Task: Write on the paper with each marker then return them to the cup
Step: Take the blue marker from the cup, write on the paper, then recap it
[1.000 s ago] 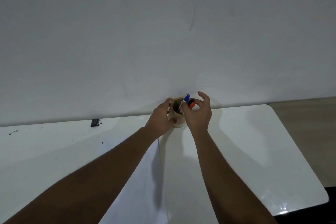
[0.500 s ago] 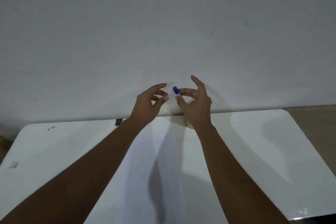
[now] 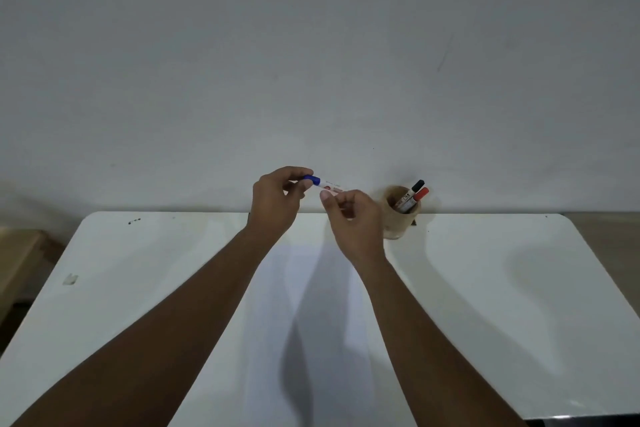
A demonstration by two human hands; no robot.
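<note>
A blue-capped marker (image 3: 325, 184) is held level in the air above the table's far edge. My left hand (image 3: 277, 199) pinches its blue cap, and my right hand (image 3: 353, 218) grips the white barrel at the other end. A tan cup (image 3: 398, 218) stands just right of my right hand, against the wall. It holds a black-capped marker (image 3: 415, 187) and a red-capped marker (image 3: 420, 195). A white sheet of paper (image 3: 304, 340) lies on the table between my forearms, partly shaded by them.
The white table (image 3: 502, 288) has rounded far corners and meets a plain grey wall. Small dark specks (image 3: 134, 220) sit near its far left corner, and a small tab (image 3: 71, 279) near its left edge. Floor shows at both sides.
My right hand lifted the blue marker out of the cup and carried it left. My left hand let go of the cup and took hold of the marker's cap. The view shifted, uncovering the cup.
</note>
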